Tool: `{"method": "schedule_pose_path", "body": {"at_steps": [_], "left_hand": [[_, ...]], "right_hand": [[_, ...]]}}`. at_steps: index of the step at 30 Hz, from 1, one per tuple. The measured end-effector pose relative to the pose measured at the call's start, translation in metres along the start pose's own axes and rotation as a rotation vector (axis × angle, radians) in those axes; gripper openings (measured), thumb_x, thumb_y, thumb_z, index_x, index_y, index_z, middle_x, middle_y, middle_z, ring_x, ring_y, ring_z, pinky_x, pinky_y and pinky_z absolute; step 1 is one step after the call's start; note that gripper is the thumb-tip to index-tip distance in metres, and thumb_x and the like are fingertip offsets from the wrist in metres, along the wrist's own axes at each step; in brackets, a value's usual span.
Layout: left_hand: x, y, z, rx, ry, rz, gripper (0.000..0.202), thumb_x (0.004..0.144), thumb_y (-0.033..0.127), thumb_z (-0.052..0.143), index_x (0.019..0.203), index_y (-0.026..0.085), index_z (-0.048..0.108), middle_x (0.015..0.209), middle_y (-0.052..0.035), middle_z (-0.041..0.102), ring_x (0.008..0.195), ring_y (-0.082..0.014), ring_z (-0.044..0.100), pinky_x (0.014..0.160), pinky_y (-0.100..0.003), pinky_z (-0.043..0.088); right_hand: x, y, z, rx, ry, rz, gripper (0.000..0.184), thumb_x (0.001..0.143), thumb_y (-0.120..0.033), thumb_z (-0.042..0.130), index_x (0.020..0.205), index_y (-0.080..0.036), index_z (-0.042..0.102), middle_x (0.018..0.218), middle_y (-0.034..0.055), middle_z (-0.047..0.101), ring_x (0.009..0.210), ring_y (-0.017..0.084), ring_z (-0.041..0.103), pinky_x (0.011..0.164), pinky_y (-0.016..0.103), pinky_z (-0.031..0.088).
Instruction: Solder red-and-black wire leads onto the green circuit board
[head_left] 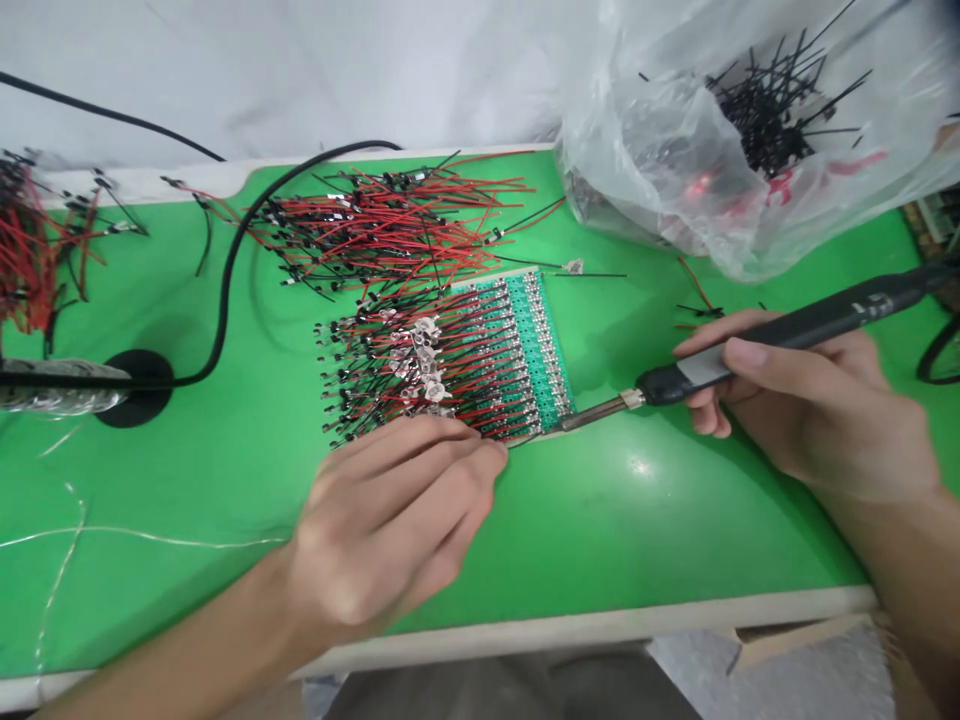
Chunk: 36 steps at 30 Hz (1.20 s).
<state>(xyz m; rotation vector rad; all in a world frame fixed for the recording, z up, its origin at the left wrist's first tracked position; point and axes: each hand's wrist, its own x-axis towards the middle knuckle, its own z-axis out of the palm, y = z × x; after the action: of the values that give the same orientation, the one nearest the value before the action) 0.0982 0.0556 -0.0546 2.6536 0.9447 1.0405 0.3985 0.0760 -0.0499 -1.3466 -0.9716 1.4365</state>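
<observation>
My right hand (810, 400) is closed around the dark handle of a soldering iron (720, 365), which points left. Its metal tip reaches the near right corner of a green circuit board (551, 340); whether it touches a pad I cannot tell. Rows of solder pads run across the board, and red and black wires (487, 350) extend leftward from it, ending in small black connectors. My left hand (397, 520) pinches a thin black wire (525, 440) at the board's near edge, its end close to the iron tip. Pale clear pieces (427, 360) lie among the attached wires.
Behind the board lies a heap of loose red and black wires (375, 220), with another pile (30, 250) at far left. A plastic bag (645, 150) holding black wires stands back right. A black cable (225, 270) arches over the green mat (600, 540), near a spool (67, 390).
</observation>
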Motion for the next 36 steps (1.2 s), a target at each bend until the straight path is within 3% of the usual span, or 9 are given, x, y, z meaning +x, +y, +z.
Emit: {"method": "schedule_pose_path", "body": {"at_steps": [21, 26, 36], "left_hand": [[0.0032, 0.0025, 0.0011, -0.007, 0.001, -0.015, 0.019, 0.075, 0.004, 0.079, 0.091, 0.010, 0.071, 0.085, 0.0012, 0.076, 0.085, -0.0104, 0.072, 0.093, -0.020, 0.061], [0.0047, 0.0057, -0.0007, -0.002, -0.012, -0.061, 0.018, 0.075, 0.003, 0.079, 0.089, 0.010, 0.071, 0.085, 0.0015, 0.076, 0.084, -0.0090, 0.072, 0.095, -0.019, 0.060], [0.0031, -0.0004, 0.0023, -0.040, -0.017, 0.000, 0.020, 0.074, 0.002, 0.077, 0.092, 0.009, 0.070, 0.084, -0.0001, 0.074, 0.084, -0.0108, 0.071, 0.099, -0.020, 0.058]], "right_hand": [[-0.0029, 0.0004, 0.0006, -0.037, -0.056, -0.063, 0.014, 0.078, -0.032, 0.081, 0.085, -0.020, 0.083, 0.057, 0.0029, 0.071, 0.044, 0.017, 0.065, 0.037, 0.026, 0.049], [-0.0028, 0.0006, -0.0022, -0.019, -0.077, -0.072, 0.014, 0.080, -0.030, 0.080, 0.088, -0.019, 0.083, 0.058, 0.0034, 0.071, 0.045, 0.016, 0.064, 0.038, 0.026, 0.049], [-0.0066, -0.0010, -0.0059, -0.003, -0.102, -0.095, 0.013, 0.082, -0.027, 0.078, 0.090, -0.018, 0.082, 0.061, 0.0030, 0.072, 0.046, 0.016, 0.065, 0.039, 0.026, 0.049]]}}
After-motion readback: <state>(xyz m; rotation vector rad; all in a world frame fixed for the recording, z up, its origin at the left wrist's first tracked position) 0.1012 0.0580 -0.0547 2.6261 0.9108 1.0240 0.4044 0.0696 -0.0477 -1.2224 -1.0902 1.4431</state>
